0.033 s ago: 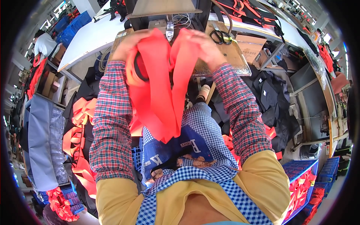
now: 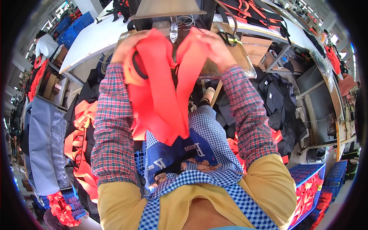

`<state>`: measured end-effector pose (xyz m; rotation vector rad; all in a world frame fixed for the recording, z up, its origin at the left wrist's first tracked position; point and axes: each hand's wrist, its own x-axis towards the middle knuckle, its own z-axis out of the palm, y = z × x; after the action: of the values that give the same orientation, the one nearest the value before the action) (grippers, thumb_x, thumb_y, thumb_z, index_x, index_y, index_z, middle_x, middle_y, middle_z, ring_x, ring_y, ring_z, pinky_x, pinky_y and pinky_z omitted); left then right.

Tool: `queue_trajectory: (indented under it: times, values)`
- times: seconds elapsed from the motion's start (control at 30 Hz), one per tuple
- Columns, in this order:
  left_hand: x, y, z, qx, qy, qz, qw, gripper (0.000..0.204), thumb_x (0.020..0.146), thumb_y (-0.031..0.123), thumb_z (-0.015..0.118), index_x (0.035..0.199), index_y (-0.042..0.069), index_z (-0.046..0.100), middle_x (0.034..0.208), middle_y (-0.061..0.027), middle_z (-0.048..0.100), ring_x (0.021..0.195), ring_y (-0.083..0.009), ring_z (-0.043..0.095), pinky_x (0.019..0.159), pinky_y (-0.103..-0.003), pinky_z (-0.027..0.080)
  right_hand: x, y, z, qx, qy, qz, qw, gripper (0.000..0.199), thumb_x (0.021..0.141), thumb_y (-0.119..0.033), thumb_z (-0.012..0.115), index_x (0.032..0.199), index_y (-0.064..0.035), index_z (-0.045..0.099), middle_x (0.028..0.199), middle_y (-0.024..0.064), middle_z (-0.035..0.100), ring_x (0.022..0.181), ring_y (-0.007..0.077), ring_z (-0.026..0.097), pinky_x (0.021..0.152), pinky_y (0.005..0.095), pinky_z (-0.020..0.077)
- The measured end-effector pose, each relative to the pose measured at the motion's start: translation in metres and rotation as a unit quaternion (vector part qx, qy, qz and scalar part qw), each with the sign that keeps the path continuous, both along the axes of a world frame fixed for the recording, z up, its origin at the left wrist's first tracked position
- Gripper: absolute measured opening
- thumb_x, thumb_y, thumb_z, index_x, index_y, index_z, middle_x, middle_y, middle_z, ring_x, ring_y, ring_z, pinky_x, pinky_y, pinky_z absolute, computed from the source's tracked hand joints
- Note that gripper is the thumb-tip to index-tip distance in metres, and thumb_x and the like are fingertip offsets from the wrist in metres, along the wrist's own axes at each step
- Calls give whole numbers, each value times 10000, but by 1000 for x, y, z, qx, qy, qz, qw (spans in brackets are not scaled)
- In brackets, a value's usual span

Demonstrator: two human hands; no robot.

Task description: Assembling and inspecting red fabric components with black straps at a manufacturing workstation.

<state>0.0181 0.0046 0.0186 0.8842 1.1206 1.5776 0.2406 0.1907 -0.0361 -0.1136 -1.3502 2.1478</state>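
A wide, bright red fabric strap (image 2: 161,92) hangs in long loops between my hands, in front of the sewing machine (image 2: 173,32). Its folds dangle over my lap, and a black-edged opening shows in the left part. My left hand (image 2: 128,46) is closed on the strap's upper left side, its fingertips partly behind the cloth. On the other side my right hand (image 2: 215,46) pinches the top of the right-hand loop. Both hands are raised above the front edge of the wooden machine table (image 2: 245,63).
Black-handled scissors (image 2: 229,38) lie on the machine table to the right. Red strap bundles (image 2: 85,115) hang at my left, with black cloth (image 2: 274,99) heaped at right. Blue crates (image 2: 306,174) of red pieces stand lower right. A white table (image 2: 90,40) extends at far left.
My right hand has shifted slightly right, spreading the right-hand loop wider. The left part of the strap has moved a little to the left.
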Motion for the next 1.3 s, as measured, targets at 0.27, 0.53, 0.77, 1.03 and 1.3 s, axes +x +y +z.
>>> queue_trajectory:
  times: [0.27,0.53,0.77,1.03,1.3]
  values:
    - [106,-58,29,-6,315,-89,945,315,868,200,673,1094,-13,619,1013,-36,652,899,-85,592,821,-222,464,86,-109,58,266,-155,44,950,398,907,-192,618,1240,10,534,1195,66,597,1129,148,534,993,286,397]
    - [166,-98,36,39,420,-191,886,407,937,358,583,1047,-34,594,886,-38,597,830,-76,505,726,-257,441,164,-160,105,283,-102,-53,952,182,816,-11,676,995,1,644,902,35,687,817,96,637,756,251,508]
    - [191,-110,50,25,435,-171,884,307,868,251,661,988,-29,626,827,-32,618,758,-69,533,693,-242,458,197,-148,78,263,-151,-118,945,375,831,-19,661,1188,-13,549,1135,48,603,971,118,606,822,250,486]
    - [173,-107,32,-42,454,-165,874,277,841,190,672,979,-44,619,845,-51,615,798,-86,556,738,-243,461,147,-158,66,653,-170,-135,726,298,759,-157,681,1014,-26,600,994,173,611,1000,355,559,851,406,446]
    - [133,-92,38,-158,395,-118,897,287,829,191,688,1028,-9,635,913,-23,643,842,-85,587,761,-223,466,98,-138,46,521,-230,-62,820,170,831,-97,643,969,-4,611,827,85,648,735,161,597,687,289,472]
